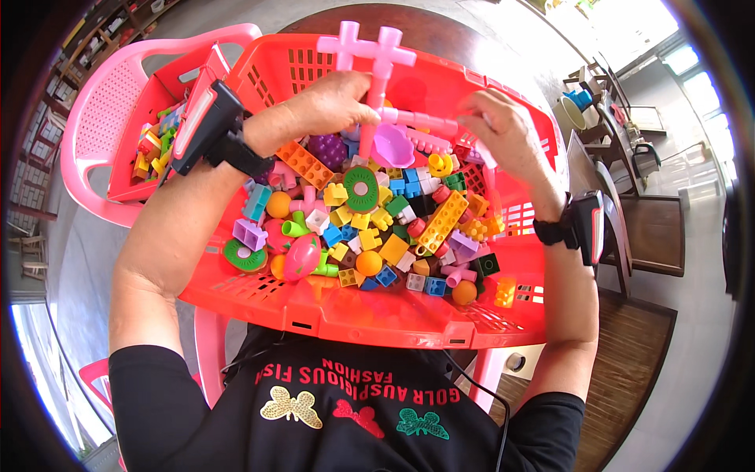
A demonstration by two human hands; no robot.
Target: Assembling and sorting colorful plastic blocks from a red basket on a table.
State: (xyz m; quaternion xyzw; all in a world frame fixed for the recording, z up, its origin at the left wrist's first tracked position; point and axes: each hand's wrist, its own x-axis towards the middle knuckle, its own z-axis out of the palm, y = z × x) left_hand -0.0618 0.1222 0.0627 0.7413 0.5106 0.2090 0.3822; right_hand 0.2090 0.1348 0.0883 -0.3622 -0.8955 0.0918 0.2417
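Observation:
My left hand (pixel 334 104) is closed around the upright part of a joined pink pipe toy (pixel 383 67), thumb and fingers pinching it. Two cross-shaped connectors form its top, and a branch of short pink tubes runs off to the right. At the far end of that branch is my right hand (pixel 503 130), its curled fingertips on the last tube; part of the grip is hidden. Beneath both hands lies a red plastic basket (pixel 377 311) full of toys. A purple flower-shaped cup (pixel 393 146) and a green kiwi-slice toy (pixel 361 189) sit just below the pipes.
Loose building blocks, orange balls (pixel 369 263) and a pink egg-shaped toy (pixel 303 257) fill the basket. On the left, a pink chair (pixel 94 118) bears a smaller red basket (pixel 130 182) with more blocks. Behind stands a brown round table (pixel 440 27). Wooden furniture (pixel 649 232) is at right.

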